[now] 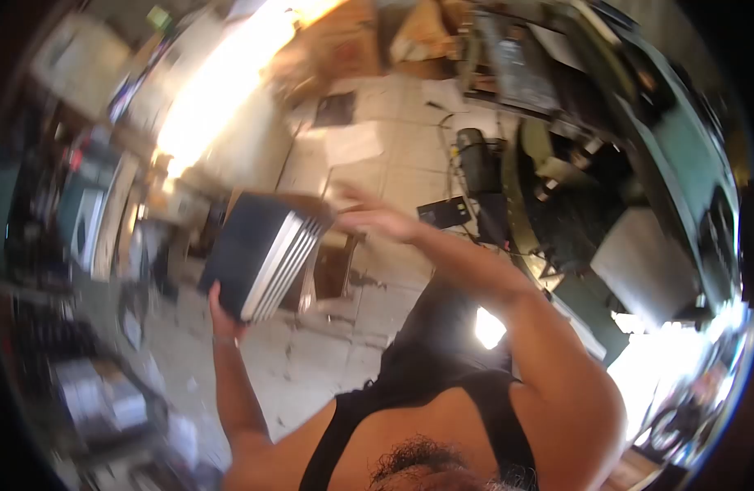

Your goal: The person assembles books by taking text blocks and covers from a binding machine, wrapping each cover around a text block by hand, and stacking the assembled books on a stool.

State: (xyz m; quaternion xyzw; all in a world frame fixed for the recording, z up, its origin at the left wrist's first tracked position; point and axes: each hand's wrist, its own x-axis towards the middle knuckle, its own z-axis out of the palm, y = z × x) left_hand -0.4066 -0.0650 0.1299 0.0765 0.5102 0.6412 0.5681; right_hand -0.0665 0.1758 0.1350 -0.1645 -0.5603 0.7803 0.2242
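Observation:
My left hand [224, 317] grips the lower end of a stack of dark flat panels [247, 239], its fingers curled over the near edge. The stack is tilted, with a dark top face and several pale stripes along its side. Close to the stack's upper right corner is my right hand [378, 219]. Its fingers look stretched out and apart but are blurred, and whether they touch the corner I cannot tell. A brown surface, perhaps a box, shows partly behind and below the stack.
Pale floor tiles [328, 360] lie below me, with a white sheet [354, 144] and a dark square piece [336, 109] on them. A black flat item [444, 213] lies to the right. Cardboard boxes [344, 45] stand at the back. Dark and green panels crowd the right.

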